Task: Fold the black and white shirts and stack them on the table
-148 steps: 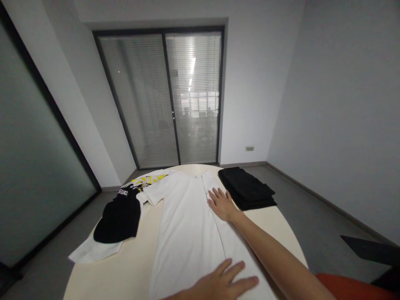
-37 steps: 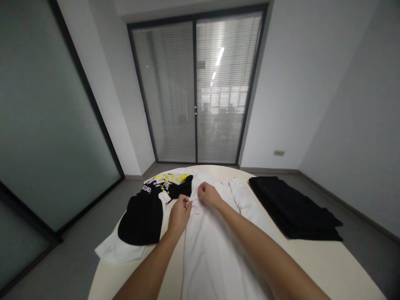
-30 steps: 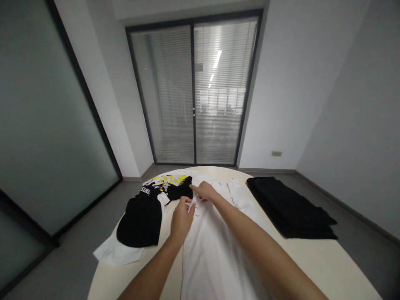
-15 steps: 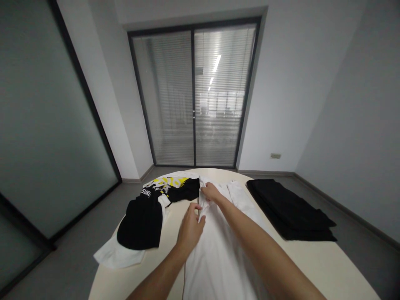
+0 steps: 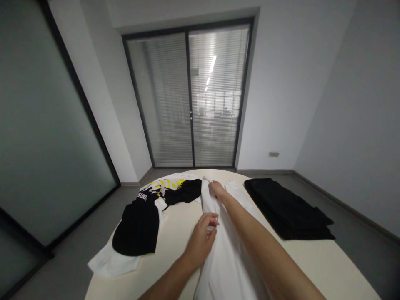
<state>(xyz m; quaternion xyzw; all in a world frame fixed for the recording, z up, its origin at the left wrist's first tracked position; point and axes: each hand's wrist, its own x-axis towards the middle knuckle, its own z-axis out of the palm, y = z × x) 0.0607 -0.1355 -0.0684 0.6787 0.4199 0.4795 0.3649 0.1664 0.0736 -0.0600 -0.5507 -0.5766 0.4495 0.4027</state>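
A long white garment (image 5: 231,254) lies lengthwise in front of me on the table, its left side bunched into a soft fold. My right hand (image 5: 218,190) pinches this cloth near its far end. Closer to me, my left hand (image 5: 203,237) is at the garment's left edge, fingers curled with a bit of white cloth between fingertips and thumb. Part of the garment is hidden under my right forearm. Its exact kind cannot be made out.
The pale round-edged table (image 5: 175,246) carries a black, white and yellow printed garment (image 5: 137,229) on the left. Folded black cloth (image 5: 287,208) lies at the right edge. Beyond stands a glazed door with blinds (image 5: 215,108).
Both hands have shifted to the right, and the garment's left edge has come over with them. The fold along that side now looks smoother. My view has also shifted slightly.
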